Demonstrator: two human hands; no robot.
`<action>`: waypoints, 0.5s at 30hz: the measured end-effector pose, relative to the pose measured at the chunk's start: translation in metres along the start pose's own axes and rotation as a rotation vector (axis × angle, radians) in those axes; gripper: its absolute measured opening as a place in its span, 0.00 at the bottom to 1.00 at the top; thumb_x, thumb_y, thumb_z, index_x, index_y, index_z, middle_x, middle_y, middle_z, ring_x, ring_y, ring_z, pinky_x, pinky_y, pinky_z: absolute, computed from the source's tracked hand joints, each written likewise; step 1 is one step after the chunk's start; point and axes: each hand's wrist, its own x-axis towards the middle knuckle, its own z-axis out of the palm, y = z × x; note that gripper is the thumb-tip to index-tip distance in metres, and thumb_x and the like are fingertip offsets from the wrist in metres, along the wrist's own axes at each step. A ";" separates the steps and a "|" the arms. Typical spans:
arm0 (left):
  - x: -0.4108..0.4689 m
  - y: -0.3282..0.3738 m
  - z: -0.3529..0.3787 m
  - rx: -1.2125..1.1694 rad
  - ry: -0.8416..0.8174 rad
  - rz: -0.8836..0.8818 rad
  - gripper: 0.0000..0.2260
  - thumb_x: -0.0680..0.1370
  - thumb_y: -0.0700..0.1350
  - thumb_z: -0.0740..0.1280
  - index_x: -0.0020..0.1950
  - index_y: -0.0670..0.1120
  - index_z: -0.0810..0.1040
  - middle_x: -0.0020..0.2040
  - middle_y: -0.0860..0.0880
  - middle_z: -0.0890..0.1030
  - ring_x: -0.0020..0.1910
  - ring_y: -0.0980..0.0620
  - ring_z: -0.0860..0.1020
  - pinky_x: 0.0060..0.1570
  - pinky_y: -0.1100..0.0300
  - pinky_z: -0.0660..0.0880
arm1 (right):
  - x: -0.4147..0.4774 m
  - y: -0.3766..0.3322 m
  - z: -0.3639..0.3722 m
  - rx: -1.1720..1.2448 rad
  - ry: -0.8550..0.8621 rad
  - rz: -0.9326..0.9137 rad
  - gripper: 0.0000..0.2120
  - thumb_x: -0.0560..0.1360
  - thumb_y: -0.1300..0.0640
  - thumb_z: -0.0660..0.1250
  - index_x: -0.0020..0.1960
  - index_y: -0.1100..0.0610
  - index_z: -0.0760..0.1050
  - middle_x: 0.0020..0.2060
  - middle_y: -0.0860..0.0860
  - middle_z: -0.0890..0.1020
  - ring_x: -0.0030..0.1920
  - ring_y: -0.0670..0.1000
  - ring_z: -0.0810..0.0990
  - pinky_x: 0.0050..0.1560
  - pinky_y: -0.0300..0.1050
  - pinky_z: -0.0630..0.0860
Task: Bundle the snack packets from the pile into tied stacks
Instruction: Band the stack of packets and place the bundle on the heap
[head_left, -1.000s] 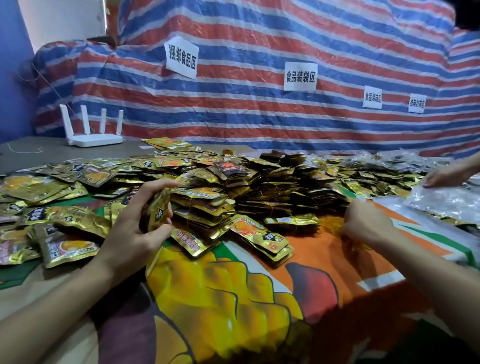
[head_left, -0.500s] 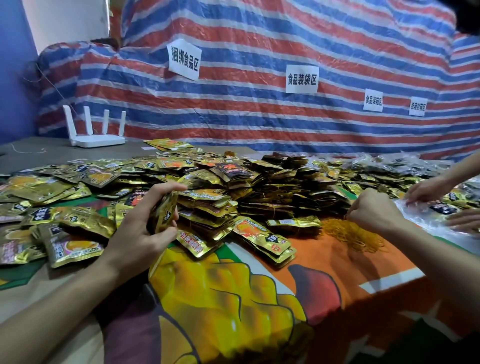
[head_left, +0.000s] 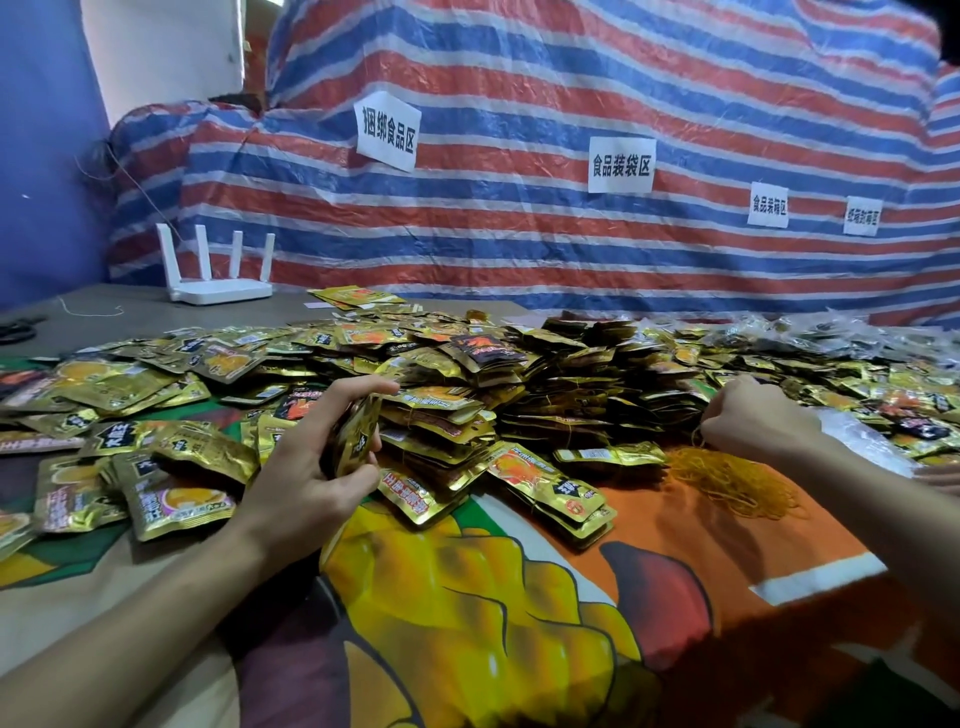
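- Nearest, from 5 to 7 o'clock, a printed cloth (head_left: 467, 597) in yellow and orange covers the table.
- At 9 o'clock, the left hand (head_left: 306, 467) holds a small stack of packets (head_left: 358, 436) on edge. The thumb is on the near face and the fingers are curled over the top, clamped on it.
- The packets look light, thin and glossy. They would probably slide over one another, so the stack is best squeezed across its flat faces at the middle, leaving the ends free for a band.
- At 3 o'clock, the right hand (head_left: 753, 421) sits knuckles up with its fingers curled under, at the far edge of a heap of rubber bands (head_left: 727, 478). Whether it pinches a band is hidden.
- Between the hands, toward 12 o'clock, is the pile (head_left: 467, 374) of gold foil snack packets. Bundled stacks (head_left: 571, 410) sit at its middle and loose packets (head_left: 130, 415) spread toward 10 o'clock.
- Farther back, a white router (head_left: 218, 280) stands at 11 o'clock.
- Farthest, a striped tarp (head_left: 571, 234) carries paper signs (head_left: 387, 130).
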 end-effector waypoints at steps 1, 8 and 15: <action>0.000 0.000 0.000 0.000 0.001 -0.002 0.28 0.69 0.39 0.67 0.66 0.61 0.74 0.44 0.51 0.77 0.43 0.45 0.79 0.47 0.41 0.79 | 0.000 0.000 0.000 0.011 -0.001 0.003 0.08 0.72 0.60 0.67 0.48 0.56 0.83 0.44 0.56 0.84 0.45 0.59 0.81 0.49 0.51 0.81; 0.001 0.000 0.000 -0.006 -0.009 -0.009 0.28 0.70 0.39 0.68 0.67 0.60 0.74 0.44 0.51 0.77 0.43 0.44 0.79 0.48 0.40 0.79 | -0.002 -0.002 -0.004 -0.057 0.079 -0.018 0.06 0.71 0.60 0.69 0.46 0.57 0.84 0.38 0.56 0.83 0.40 0.58 0.81 0.45 0.51 0.80; 0.001 0.003 0.002 -0.090 0.006 -0.023 0.28 0.69 0.37 0.67 0.66 0.60 0.75 0.44 0.49 0.78 0.43 0.41 0.79 0.46 0.40 0.78 | -0.010 -0.021 -0.011 -0.029 0.196 -0.129 0.09 0.76 0.60 0.67 0.49 0.53 0.85 0.44 0.56 0.85 0.41 0.59 0.81 0.40 0.48 0.78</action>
